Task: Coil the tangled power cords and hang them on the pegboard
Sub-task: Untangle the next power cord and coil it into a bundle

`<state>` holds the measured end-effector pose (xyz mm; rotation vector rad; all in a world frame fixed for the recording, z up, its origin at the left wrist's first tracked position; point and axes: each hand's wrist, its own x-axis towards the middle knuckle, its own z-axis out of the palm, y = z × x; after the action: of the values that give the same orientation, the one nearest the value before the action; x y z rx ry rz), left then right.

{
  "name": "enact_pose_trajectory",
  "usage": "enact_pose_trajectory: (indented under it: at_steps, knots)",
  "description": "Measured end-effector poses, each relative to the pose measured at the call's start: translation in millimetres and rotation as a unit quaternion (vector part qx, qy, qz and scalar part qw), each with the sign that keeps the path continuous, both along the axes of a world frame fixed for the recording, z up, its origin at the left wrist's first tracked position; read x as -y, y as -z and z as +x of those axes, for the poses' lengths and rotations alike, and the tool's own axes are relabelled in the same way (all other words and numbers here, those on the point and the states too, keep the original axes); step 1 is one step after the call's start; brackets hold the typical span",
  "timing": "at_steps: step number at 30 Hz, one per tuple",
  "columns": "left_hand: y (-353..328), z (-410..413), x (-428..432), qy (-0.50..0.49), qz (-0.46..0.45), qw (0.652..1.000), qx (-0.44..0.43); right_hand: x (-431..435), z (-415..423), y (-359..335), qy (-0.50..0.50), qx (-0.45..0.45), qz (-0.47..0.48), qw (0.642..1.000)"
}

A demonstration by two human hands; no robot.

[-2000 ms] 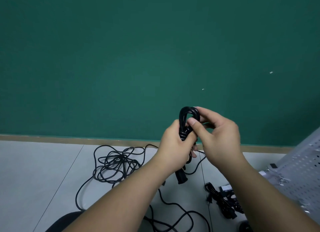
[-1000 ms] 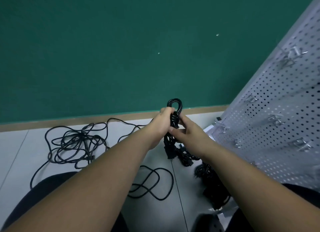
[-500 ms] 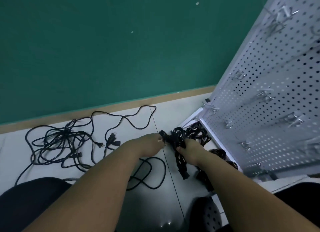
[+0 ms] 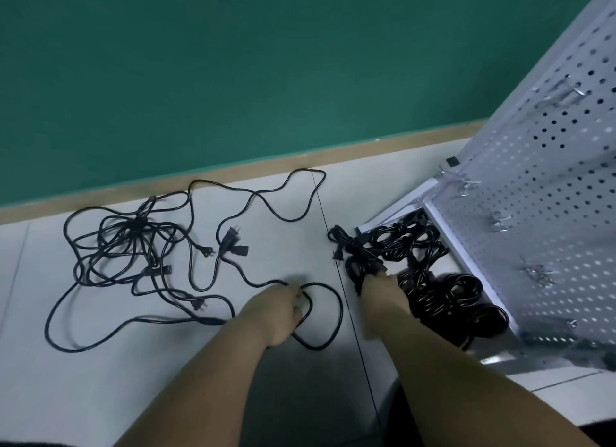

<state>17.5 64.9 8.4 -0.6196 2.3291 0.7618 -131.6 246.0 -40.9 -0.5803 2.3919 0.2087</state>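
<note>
My right hand (image 4: pixel 380 291) grips a coiled black power cord (image 4: pixel 355 258) low at the floor, beside a pile of coiled black cords (image 4: pixel 443 290) at the foot of the white pegboard (image 4: pixel 550 180). My left hand (image 4: pixel 276 310) is down on the floor, its fingers curled round a loose black cord (image 4: pixel 340 313) that loops around the hand. A tangle of black power cords (image 4: pixel 133 243) with plugs spreads over the floor to the left. The fingertips of my right hand are hidden in the coil.
The pegboard leans up at the right and carries several metal hooks (image 4: pixel 500 220). A green wall (image 4: pixel 233 80) with a tan skirting strip (image 4: pixel 233 170) closes the far side. Pale floor tiles (image 4: pixel 100 363) lie under the cords.
Both hands dropped from chest height to the floor as my view swung right and down. The left hand let go of the coil and took the loose cord.
</note>
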Motion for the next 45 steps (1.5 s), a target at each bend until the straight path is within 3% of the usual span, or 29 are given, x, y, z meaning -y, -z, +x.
enact_pose_trajectory:
  at_steps: [5,10,17,24,33,39,45]
  knots:
    - [12.3,23.5,16.0,-0.034,-0.011,0.999,0.037,5.6,7.7,18.5,0.023,-0.081,0.023,0.996]
    - [22.7,43.2,39.0,-0.105,-0.003,0.993,0.059,25.8,24.1,13.5,0.03,-0.172,-0.02,0.984]
    - [13.7,68.8,60.6,-0.148,-0.001,0.989,0.021,67.9,21.9,2.8,-0.047,-0.064,-0.089,0.993]
    - [7.6,105.2,86.1,-0.198,-0.042,0.979,-0.008,123.5,31.8,-2.9,-0.138,0.036,-0.149,0.978]
    - [12.6,135.5,109.2,-0.21,-0.071,0.975,-0.023,212.0,66.1,-4.3,-0.264,0.067,-0.182,0.945]
    - [19.1,158.3,108.1,-0.186,-0.069,0.98,-0.017,266.3,85.2,4.1,-0.41,-0.038,-0.128,0.902]
    - [21.8,166.1,114.4,-0.21,-0.051,0.976,-0.017,276.4,101.0,16.4,-0.428,-0.112,-0.023,0.896]
